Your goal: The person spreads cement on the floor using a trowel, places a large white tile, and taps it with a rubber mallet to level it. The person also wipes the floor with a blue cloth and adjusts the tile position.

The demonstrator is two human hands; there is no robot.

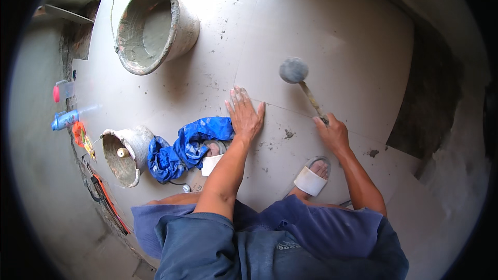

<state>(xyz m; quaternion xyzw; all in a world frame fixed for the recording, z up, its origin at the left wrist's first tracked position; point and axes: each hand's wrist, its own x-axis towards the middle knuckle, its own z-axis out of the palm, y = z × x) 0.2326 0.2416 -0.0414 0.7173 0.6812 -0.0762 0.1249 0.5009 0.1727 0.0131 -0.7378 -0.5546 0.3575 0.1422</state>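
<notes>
My left hand [246, 114] lies flat on the large pale floor tiles [321, 36], fingers spread near a joint line between them. My right hand [333, 134] is wrapped round the lower handle of a mallet [293, 70]. The mallet's round grey head is slightly blurred and points away from me, to the right of my left hand. From this view I cannot tell whether the head touches the tile. Small crumbs of mortar [289, 134] lie on the tile between my two hands.
A large mortar-crusted bucket [179, 26] stands far left, a smaller bucket [137, 148] nearer. Crumpled blue cloth [189, 148] lies by my left foot. A blue bottle [65, 120] and a red-orange tool [111, 202] sit along the left wall. Dark untiled ground [423, 109] borders the tiles at right.
</notes>
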